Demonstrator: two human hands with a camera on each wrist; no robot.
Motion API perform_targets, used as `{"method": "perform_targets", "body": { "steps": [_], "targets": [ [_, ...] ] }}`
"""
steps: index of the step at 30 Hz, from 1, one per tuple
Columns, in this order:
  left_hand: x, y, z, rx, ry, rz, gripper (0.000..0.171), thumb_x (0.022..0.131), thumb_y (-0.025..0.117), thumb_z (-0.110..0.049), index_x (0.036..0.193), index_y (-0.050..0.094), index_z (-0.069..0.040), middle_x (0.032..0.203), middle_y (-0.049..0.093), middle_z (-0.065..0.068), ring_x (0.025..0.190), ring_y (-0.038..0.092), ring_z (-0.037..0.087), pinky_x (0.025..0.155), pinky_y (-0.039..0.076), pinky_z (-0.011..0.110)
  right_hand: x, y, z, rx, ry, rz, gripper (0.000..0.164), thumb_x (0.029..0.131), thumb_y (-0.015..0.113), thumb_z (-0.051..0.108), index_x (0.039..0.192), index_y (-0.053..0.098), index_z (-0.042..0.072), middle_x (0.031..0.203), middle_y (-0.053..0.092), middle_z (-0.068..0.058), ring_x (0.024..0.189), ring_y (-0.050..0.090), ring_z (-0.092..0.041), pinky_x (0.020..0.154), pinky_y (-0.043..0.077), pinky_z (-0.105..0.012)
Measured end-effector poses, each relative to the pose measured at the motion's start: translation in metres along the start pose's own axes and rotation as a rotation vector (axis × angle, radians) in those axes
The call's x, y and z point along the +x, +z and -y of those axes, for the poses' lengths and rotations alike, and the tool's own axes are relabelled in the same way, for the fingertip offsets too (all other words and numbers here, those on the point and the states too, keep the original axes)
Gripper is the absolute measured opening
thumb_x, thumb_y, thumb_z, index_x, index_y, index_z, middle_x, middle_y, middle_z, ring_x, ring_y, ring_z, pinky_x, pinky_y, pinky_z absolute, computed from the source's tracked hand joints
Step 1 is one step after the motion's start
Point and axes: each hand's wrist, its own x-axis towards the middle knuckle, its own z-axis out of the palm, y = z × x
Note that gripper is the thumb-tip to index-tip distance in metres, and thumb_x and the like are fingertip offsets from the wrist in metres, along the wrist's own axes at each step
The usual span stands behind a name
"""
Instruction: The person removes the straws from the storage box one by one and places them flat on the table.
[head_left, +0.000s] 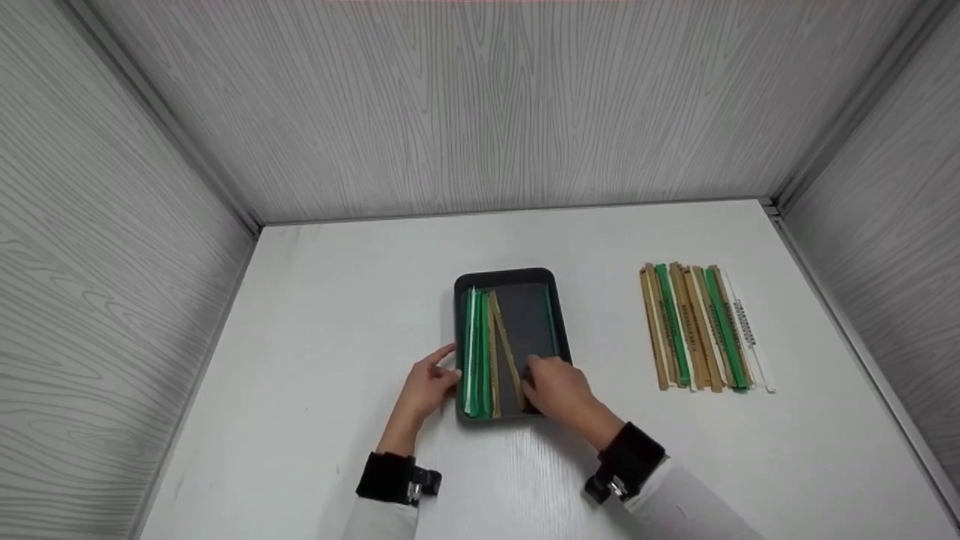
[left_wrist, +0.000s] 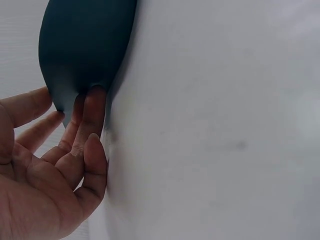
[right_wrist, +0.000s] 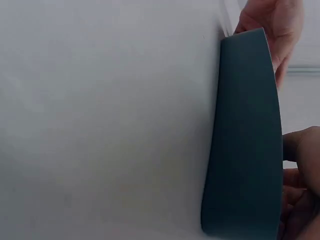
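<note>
A dark rectangular tray (head_left: 557, 309) stands between the hands in the head view. Along its left side lie several green wrapped straws (head_left: 483, 352) and a brown one. A second brown paper-wrapped straw (head_left: 505, 337) slants across the tray floor; its near end goes under the fingers of my right hand (head_left: 559, 388), which pinches it inside the near right corner. My left hand (head_left: 424, 388) holds the tray's left side, thumb at the rim, other fingers against the outer wall (left_wrist: 90, 50). The right fingertips are hidden behind the wall in the right wrist view.
To the right on the white table (head_left: 337, 322), a row of brown, green and white wrapped straws (head_left: 697, 330) lies side by side, some with printing. Grey wood-grain panels (head_left: 480, 112) enclose the table at the back and both sides.
</note>
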Motion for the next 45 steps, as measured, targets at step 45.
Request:
{"method": "perform_targets", "body": {
  "steps": [45],
  "targets": [
    [-0.001, 0.0, 0.002, 0.015, 0.031, -0.007, 0.052, 0.094, 0.061, -0.007, 0.144, 0.05, -0.011, 0.082, 0.063, 0.009, 0.072, 0.057, 0.017, 0.063, 0.045, 0.029, -0.014, -0.097, -0.063, 0.31, 0.225, -0.186, 0.02, 0.096, 0.056, 0.019, 0.089, 0.064, 0.002, 0.076, 0.061, -0.006, 0.066, 0.055, -0.02, 0.059, 0.044, -0.034]
  ]
}}
